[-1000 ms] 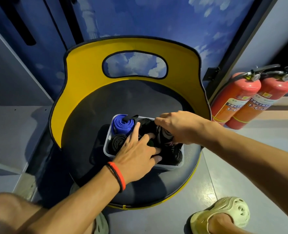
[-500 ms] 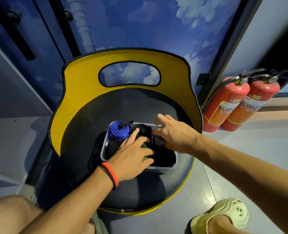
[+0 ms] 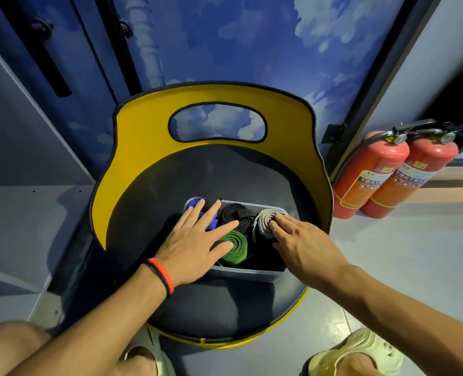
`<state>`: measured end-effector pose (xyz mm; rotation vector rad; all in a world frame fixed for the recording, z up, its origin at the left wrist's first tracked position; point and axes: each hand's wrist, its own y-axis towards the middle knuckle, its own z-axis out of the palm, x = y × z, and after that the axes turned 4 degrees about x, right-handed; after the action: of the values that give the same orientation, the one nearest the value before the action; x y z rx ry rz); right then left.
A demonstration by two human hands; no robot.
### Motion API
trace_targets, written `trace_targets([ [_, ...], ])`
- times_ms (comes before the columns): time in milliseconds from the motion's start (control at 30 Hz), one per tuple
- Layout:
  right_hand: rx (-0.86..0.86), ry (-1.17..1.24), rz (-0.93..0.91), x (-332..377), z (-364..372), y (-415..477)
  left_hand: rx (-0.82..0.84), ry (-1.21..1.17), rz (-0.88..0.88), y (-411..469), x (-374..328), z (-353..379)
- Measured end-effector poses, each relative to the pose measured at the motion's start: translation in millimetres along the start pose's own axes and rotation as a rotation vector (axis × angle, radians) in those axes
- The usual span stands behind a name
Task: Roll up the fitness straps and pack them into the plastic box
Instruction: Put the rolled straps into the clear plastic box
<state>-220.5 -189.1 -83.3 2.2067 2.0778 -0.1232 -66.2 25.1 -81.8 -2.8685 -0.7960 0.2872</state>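
Left hand (image 3: 195, 245) flat, fingers spread, pressing green roll (image 3: 234, 246) in plastic box (image 3: 246, 274). Right hand (image 3: 301, 240) open, fingertips (image 3: 279, 219) on grey roll (image 3: 264, 219). Rolls look soft, light, springy: pinch across coil faces.

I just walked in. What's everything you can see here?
plastic box: 1, clear greyish, on the chair's dark seat
blue strap roll: 1, blue, box's far left corner
black strap roll: at least 1, black, far middle of the box
grey strap roll: 1, grey, box's far right
green strap roll: 1, green, box's near side
chair: 1, yellow back, dark seat, centre
fire extinguishers: 2, red, on the floor at right
sandals: 2, pale, bottom edge
wristband: 1, red and black, left wrist
left hand: 1, flat over the blue and green rolls
right hand: 1, fingertips on the grey roll
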Motion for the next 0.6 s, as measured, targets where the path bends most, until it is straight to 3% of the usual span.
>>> trace_targets([
  [167, 0.022, 0.014, 0.011, 3, -6, 12, -0.001, 0.068, 0.012, -1, -5, 4],
  [600, 0.136, 0.091, 0.195, 22, -38, 14, 0.016, -0.051, 0.009, -9, -1, 2],
])
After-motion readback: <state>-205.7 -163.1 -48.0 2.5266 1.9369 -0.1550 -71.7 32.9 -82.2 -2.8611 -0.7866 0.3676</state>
